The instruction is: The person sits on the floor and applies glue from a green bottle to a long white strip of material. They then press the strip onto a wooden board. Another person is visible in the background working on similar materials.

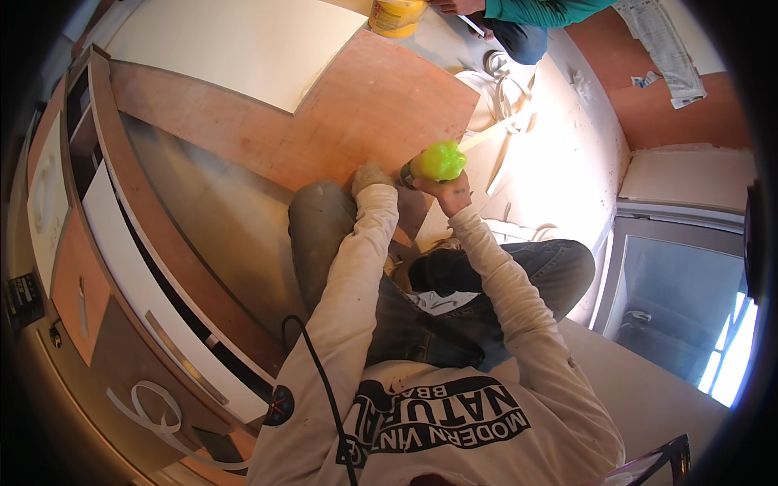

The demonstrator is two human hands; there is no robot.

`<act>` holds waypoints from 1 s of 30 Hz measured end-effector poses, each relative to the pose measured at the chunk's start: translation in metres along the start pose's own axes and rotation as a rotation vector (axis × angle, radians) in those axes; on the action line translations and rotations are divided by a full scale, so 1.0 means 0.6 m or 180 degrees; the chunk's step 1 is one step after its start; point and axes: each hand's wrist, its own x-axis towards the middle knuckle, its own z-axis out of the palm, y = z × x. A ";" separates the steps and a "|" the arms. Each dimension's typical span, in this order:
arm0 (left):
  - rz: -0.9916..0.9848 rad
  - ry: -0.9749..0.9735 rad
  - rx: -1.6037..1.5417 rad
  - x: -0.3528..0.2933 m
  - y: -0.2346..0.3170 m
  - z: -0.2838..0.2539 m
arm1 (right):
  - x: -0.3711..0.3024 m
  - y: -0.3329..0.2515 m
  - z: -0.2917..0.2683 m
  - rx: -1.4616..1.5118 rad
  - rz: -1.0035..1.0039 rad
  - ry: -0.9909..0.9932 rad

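Note:
I sit cross-legged with both forearms stretched over a reddish-brown wooden board [381, 97]. My right hand [452, 193] is closed round a bright green, lobed thing [443, 160] that looks like the base of a plastic bottle. A dark ring-shaped part [408, 175] shows at its left side. My left hand [370, 174] is curled at the board's near edge, just left of the green thing; whatever is inside its fingers is hidden. A pale flat strip [490, 132] runs from behind the green thing toward loose coils [504, 97] of similar strip.
A white panel [243, 44] lies over the board's far left. Beyond stands a yellow bucket [395, 18]; beside it a person in a green sleeve [539, 10] holds a thin white piece. A long cabinet [154, 243] flanks my left. A grey-framed glass panel [673, 300] is at right.

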 end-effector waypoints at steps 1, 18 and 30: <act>0.0079 0.0070 0.0016 0.002 -0.004 0.002 | 0.001 0.000 0.000 0.0011 0.0031 -0.0072; 0.1169 -0.0448 0.0843 -0.023 0.033 0.018 | 0.020 0.023 -0.037 -0.0098 0.0063 0.0459; 0.1687 -0.0310 0.1298 -0.025 0.041 0.041 | 0.022 0.031 -0.050 -0.0147 0.0052 0.0659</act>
